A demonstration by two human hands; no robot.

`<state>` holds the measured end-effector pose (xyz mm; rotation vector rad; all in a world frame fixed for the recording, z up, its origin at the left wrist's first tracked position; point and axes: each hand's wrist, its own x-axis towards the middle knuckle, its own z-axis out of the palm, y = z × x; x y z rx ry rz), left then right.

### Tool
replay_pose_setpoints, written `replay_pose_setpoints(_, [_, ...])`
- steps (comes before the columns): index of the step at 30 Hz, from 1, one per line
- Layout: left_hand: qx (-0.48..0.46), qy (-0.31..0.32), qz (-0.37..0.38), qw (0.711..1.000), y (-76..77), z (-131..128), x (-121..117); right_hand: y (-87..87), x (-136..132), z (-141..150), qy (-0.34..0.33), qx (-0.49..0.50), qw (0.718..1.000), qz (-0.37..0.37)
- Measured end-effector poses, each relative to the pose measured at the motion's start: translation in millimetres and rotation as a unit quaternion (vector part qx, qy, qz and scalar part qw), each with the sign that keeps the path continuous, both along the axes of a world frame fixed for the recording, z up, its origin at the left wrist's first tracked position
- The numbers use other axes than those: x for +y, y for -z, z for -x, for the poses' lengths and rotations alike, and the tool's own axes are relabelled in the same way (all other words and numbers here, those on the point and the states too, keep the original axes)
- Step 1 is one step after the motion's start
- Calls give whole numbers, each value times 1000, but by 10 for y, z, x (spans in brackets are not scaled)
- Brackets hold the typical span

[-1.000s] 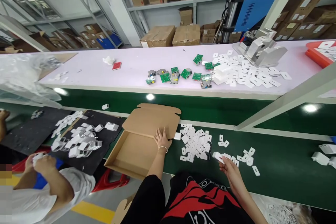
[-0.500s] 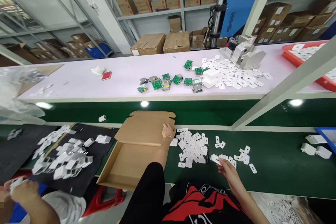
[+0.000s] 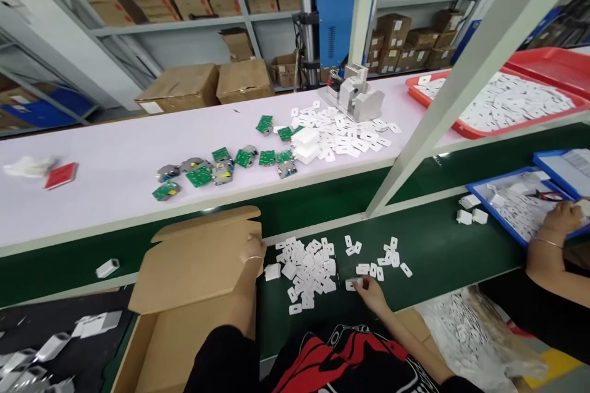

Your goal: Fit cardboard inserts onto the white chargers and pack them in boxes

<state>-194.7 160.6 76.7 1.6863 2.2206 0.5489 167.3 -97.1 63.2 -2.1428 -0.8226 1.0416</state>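
My left hand [image 3: 254, 250] is at the right edge of the raised lid of an open cardboard box [image 3: 198, 261], with its fingers curled at the cardboard. The part of the box that shows has bare cardboard inside. My right hand [image 3: 372, 295] pinches a small white plastic plate [image 3: 351, 285] with a slot in it, low over the green table. Between my hands lies a heap of similar white plates [image 3: 306, 270]. A thicker white housing [image 3: 272, 272] sits at the heap's left edge. Several loose plates [image 3: 391, 255] lie beyond my right hand.
Green circuit boards [image 3: 200, 175] and a metal fixture [image 3: 357, 98] stand on the upper shelf beside more plates. A slanted post [image 3: 415, 129] rises at the right. A co-worker's hand [image 3: 560, 221] is over a blue tray [image 3: 477, 191]. White housings [image 3: 53, 347] lie on a black mat.
The view has swung to the right, bringing the blue trays and a co-worker's arm into sight. My right hand's white piece is now lower, near the table. My left hand stays at the lid.
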Motion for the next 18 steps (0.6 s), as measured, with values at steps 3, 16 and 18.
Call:
replay_pose_setpoints(3, [-1, -80, 11, 997, -58, 70, -187, 137, 128, 22, 9, -14, 1000, -24])
replay_pose_setpoints(16, [-141, -260, -144, 944, -191, -216, -1175, 442, 631, 27, -40, -58, 997, -31])
replay_pose_setpoints(18, [-154, -253, -144, 944, -207, -199, -1205, 454, 643, 8, -44, -60, 997, -26])
